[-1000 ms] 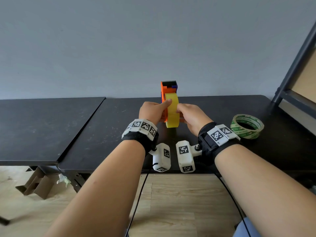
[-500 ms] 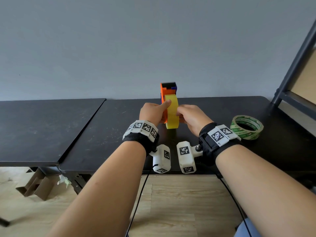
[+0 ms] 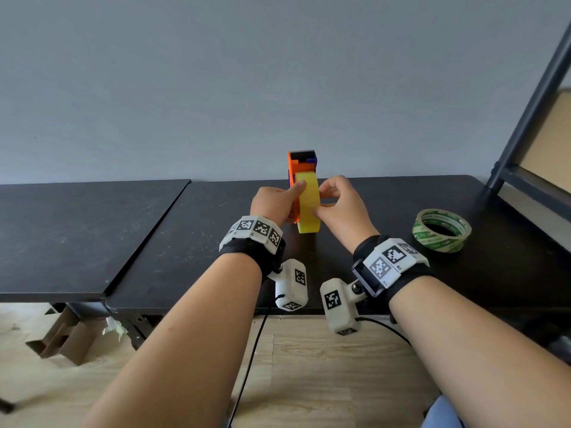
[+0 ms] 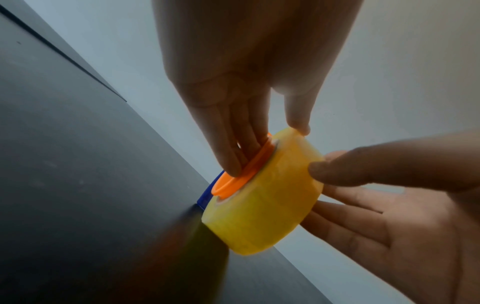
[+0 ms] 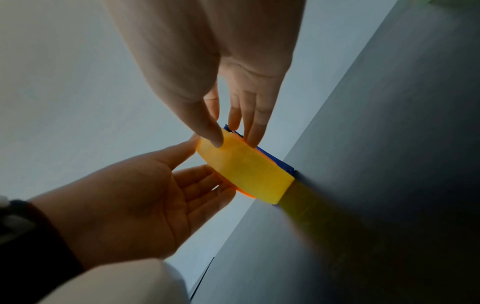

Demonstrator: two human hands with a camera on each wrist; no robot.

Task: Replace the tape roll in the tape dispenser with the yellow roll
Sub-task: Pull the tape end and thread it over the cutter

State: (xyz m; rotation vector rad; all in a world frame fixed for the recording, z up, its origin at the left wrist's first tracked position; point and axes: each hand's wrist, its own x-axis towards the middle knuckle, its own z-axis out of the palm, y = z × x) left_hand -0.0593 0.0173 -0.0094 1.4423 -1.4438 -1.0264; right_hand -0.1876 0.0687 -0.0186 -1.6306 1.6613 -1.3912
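yellow roll [image 3: 308, 205]: glossy, translucent plastic film
dispenser [image 3: 296, 168]: smooth matt orange and blue plastic
table [image 3: 200, 230]: matt black, lightly scuffed
green roll [image 3: 441, 231]: shiny printed tape
floor [image 3: 324, 375]: pale wood grain

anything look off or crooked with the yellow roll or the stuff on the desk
Nothing stands out. The translucent yellow tape roll sits squarely on the orange plastic tape dispenser, upright on the black desk. The left hand and right hand hold it. The green-printed tape roll lies flat.
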